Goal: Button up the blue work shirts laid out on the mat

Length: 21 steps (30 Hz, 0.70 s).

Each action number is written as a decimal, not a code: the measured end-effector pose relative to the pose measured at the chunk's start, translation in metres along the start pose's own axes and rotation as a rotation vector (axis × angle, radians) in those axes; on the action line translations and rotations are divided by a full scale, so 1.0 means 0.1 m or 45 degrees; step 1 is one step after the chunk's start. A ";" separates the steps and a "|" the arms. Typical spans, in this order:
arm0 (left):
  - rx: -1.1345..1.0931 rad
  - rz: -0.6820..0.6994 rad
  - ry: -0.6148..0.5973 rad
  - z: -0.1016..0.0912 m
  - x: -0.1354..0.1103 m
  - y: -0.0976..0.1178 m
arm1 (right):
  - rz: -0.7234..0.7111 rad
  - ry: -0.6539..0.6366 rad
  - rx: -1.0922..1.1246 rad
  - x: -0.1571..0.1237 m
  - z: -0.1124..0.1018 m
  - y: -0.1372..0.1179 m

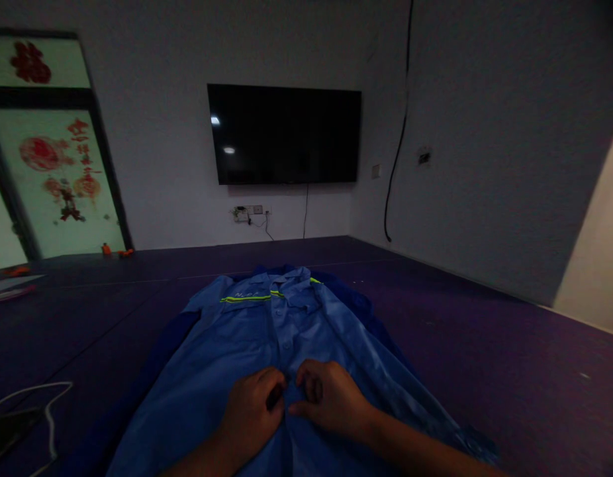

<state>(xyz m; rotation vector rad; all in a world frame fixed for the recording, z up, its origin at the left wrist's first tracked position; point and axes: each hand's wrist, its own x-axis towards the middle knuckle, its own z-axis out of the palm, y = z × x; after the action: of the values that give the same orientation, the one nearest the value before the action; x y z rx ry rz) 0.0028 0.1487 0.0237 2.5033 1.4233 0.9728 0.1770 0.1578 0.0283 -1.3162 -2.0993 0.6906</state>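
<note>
A blue work shirt [237, 338] lies spread in front of me, collar away from me, with a yellow-green stripe across its chest and buttons down the front. My left hand [254, 407] is curled at the lower front placket, its fingertips closed on the fabric edge. Just across the placket is my right hand [333, 401], fingers bent and the thumb apart from them, close to the cloth. Whether a button lies between the hands cannot be made out. A darker blue garment [172, 338] shows beneath the shirt on both sides.
Purple flooring [485, 358] surrounds the shirt. A white cable [51, 417] and a dark flat object [11, 434] lie at the lower left. Small orange items [106, 250] stand near the glass door [53, 179]. A television [286, 136] hangs on the far wall.
</note>
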 end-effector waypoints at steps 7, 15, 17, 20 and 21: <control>0.001 -0.019 -0.026 0.01 0.00 -0.03 | -0.023 -0.062 -0.009 0.01 -0.03 0.02; -0.007 -0.031 -0.052 -0.01 0.01 -0.01 | -0.037 -0.041 -0.031 0.02 0.02 0.05; -0.007 -0.031 -0.059 -0.02 0.02 0.00 | -0.052 -0.042 -0.032 0.02 0.03 0.06; -0.011 -0.034 -0.060 -0.02 0.02 0.00 | -0.066 -0.035 -0.031 0.02 0.03 0.05; -0.013 -0.036 -0.059 -0.02 0.02 0.00 | -0.070 -0.033 -0.034 0.01 0.03 0.05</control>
<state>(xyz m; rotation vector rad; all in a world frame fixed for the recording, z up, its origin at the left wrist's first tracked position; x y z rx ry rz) 0.0023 0.1502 0.0259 2.4751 1.4324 0.9091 0.1775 0.1606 0.0230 -1.2649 -2.1639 0.6615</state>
